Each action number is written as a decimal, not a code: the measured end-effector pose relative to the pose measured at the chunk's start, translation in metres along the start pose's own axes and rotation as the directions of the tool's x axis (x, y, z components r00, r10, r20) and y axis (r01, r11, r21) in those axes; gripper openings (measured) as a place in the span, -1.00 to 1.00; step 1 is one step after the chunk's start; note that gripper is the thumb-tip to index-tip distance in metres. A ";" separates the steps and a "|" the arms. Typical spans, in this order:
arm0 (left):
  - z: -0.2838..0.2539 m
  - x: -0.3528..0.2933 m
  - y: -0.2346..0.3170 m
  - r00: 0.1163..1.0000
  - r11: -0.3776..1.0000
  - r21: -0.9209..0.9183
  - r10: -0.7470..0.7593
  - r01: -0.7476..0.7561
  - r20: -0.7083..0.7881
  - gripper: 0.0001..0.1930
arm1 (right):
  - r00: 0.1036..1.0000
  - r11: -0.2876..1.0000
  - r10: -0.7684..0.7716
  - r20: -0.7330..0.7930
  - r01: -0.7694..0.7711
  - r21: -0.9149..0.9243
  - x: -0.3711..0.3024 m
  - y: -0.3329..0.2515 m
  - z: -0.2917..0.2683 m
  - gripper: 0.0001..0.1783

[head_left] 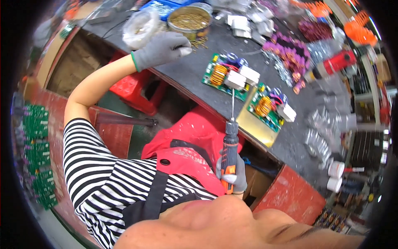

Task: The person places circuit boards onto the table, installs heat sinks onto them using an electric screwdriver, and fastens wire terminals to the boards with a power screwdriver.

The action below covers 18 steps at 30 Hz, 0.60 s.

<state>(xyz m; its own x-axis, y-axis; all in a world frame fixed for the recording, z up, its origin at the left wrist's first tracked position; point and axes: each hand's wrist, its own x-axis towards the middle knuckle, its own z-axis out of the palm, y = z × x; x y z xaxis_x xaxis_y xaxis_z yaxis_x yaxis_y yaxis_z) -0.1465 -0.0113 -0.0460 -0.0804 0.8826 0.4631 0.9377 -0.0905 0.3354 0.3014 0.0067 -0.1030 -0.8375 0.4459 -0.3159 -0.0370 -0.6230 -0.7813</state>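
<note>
My left hand (162,50), in a grey glove with a green cuff, is held over the near edge of the dark table. Its fingers are curled closed beside a small heap of brass-coloured screws (200,42); whatever they hold is hidden. In my gloved right hand (239,177) is an electric screwdriver (230,147), upright in the view. Its long bit reaches to the near edge of a green circuit board (211,79) carrying a copper coil and white blocks. A second such circuit board (264,107) lies to its right, on a gold-coloured metal plate (268,135).
Behind my left hand stand a round tin (190,20) of small brass-coloured parts and a white plastic bag (141,28). A red power tool (338,62) and purple-and-copper coils (288,52) lie at the right. A red stool (134,91) is below the table.
</note>
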 end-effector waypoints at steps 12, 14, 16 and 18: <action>0.183 0.240 0.049 0.952 0.989 0.076 0.097 -0.124 0.289 -0.77 | 0.929 0.954 -0.234 -0.287 0.276 0.116 -0.038 -0.005 0.008 0.03; 0.203 0.251 0.040 0.946 0.990 0.072 0.092 -0.120 0.311 -0.77 | 0.926 0.951 -0.236 -0.295 0.282 0.126 -0.042 -0.005 0.008 0.01; 0.212 0.255 0.045 0.928 0.996 0.043 0.062 -0.084 0.366 -0.76 | 0.921 0.948 -0.232 -0.313 0.286 0.138 -0.046 -0.003 0.004 -0.01; 0.219 0.257 0.050 0.929 0.991 0.107 0.034 -0.078 0.368 -0.74 | 0.919 0.948 -0.233 -0.319 0.288 0.137 -0.047 -0.002 -0.002 -0.02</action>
<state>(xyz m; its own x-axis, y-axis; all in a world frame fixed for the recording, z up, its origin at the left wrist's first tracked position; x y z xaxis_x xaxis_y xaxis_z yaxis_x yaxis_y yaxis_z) -0.0461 0.3124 -0.0898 0.0812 0.9868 0.1400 0.9719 -0.1095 0.2081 0.3415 -0.0120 -0.0878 -0.5871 0.7597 -0.2795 -0.3512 -0.5501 -0.7577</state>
